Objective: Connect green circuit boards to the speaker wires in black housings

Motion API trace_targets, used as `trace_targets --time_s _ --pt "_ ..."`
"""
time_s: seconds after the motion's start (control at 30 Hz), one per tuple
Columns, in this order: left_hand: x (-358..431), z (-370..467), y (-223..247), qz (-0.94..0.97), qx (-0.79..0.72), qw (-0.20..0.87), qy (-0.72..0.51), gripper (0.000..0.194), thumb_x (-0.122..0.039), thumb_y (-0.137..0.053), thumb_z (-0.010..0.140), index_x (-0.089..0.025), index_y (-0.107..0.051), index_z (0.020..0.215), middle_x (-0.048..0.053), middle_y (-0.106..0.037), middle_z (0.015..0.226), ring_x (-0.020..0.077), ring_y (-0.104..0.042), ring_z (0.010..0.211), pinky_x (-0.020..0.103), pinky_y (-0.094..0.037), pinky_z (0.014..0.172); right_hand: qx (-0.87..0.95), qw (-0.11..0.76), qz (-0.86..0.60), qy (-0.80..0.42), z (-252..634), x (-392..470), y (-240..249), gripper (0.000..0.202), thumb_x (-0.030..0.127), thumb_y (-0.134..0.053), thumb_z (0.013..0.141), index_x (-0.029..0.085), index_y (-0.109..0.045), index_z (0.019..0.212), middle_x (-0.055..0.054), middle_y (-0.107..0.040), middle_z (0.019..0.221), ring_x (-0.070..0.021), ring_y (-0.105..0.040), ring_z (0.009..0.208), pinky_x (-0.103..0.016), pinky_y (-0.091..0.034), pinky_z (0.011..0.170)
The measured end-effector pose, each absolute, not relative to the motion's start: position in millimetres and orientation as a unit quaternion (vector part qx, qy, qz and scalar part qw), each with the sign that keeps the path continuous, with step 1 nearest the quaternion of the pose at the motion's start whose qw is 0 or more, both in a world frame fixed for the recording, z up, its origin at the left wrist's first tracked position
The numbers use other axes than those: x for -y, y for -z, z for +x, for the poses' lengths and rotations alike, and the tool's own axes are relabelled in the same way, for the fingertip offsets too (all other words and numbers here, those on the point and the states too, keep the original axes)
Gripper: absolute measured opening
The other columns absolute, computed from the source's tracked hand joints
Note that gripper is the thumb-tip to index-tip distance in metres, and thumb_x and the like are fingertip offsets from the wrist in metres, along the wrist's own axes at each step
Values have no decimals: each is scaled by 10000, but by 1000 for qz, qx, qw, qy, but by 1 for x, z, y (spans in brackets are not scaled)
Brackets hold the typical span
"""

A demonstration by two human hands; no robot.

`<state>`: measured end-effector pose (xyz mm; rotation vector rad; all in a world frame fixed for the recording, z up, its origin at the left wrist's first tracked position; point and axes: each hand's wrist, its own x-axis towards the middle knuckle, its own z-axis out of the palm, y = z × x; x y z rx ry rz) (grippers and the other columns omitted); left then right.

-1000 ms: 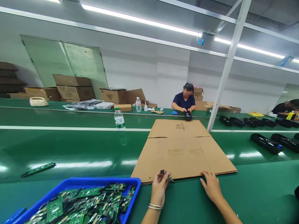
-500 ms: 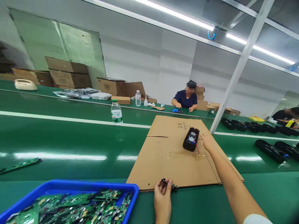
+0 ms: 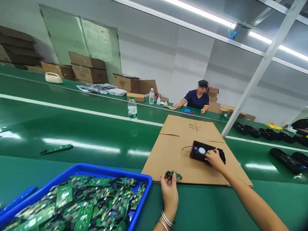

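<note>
My left hand [image 3: 169, 192] pinches a small green circuit board [image 3: 175, 175] at the near edge of a flattened cardboard sheet [image 3: 173, 160]. Farther out on the cardboard, my right hand [image 3: 215, 159] rests on a black speaker housing [image 3: 204, 151] that lies flat, its round speaker cone and blue and red wires facing up. A red wire trails off the housing to the left.
A blue tray [image 3: 96, 171] heaped with green circuit boards stands at my near left. A loose board [image 3: 56, 148] and a water bottle [image 3: 132, 109] sit on the green belt. Across it a seated person [image 3: 197, 98] works; black housings [image 3: 286, 158] line the right.
My right hand reached out from the cardboard's near edge, took the black housing and pulled it closer, turning it flat. The left hand kept hold of the small board.
</note>
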<state>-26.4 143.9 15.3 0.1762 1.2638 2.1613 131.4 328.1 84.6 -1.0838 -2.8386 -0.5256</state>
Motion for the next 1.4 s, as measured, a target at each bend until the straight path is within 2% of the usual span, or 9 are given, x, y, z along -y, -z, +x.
trace_targets --time_s 0.17,0.43,0.6,0.73,0.93,1.03,1.13,1.23,1.4 --pt "-99 -25 -49 80 -473 251 -841 427 -396 -674 716 -199 -481 1042 85 -627 1055 218 -585 1063 341 -433 960 933 38 -328 144 160 -223 -74 133 140 -473 875 156 -589 812 -75 -582 869 -197 -534 837 -325 -351 753" --pt "28 -47 -95 70 -514 172 -838 532 -456 -777 580 -224 -574 1014 22 -676 922 220 -650 902 326 -531 813 957 137 -249 64 153 -85 -52 246 67 -382 826 199 -506 658 -23 -509 687 -161 -466 611 -347 -290 722" --pt "67 -60 -76 23 -542 253 -801 601 -405 -830 507 -205 -606 1028 44 -699 878 238 -670 825 319 -565 718 956 124 -250 95 142 -66 -58 174 84 -514 782 193 -524 647 -18 -529 684 -174 -479 613 -353 -304 687" --pt "78 -58 -59 0 -510 335 -792 541 -363 -825 541 -198 -632 1019 59 -698 897 229 -671 803 285 -567 648 946 152 -261 117 115 -58 -87 106 221 -557 815 167 -600 895 -65 -557 787 -208 -481 668 -327 -310 583" --pt "76 -55 -64 2 -451 417 -789 441 -361 -801 589 -160 -641 947 52 -665 854 197 -645 740 330 -566 663 955 208 -201 68 40 -57 -89 266 104 -510 833 167 -573 1084 -121 -585 1100 -276 -495 1012 -486 -322 911" --pt "72 -56 -68 12 -436 414 -798 407 -351 -777 625 -174 -598 945 -17 -597 747 128 -601 622 292 -557 598 969 161 -182 53 23 -66 -75 177 48 -490 823 163 -624 816 -72 -626 797 -218 -555 764 -497 -337 921" --pt "68 -58 -66 48 -470 426 -771 367 -344 -753 658 -213 -498 888 -60 -580 695 85 -542 467 228 -470 452 974 177 -138 -12 25 -71 -73 243 42 -466 833 176 -570 659 -20 -535 610 -165 -502 586 -324 -442 673" --pt "63 -59 -62 60 -512 424 -745 392 -361 -734 679 -216 -451 909 -53 -604 651 71 -492 441 199 -387 446 961 230 -79 -131 31 -66 -86 227 110 -381 903 168 -574 799 -28 -541 672 -151 -501 615 -254 -404 543" --pt "59 -54 -65 7 -440 465 -768 330 -446 -647 742 -139 -593 849 29 -624 703 113 -507 588 246 -403 565 939 197 -66 -274 38 -59 -110 268 174 -402 920 157 -473 1178 -50 -521 833 -153 -512 759 -240 -460 638"
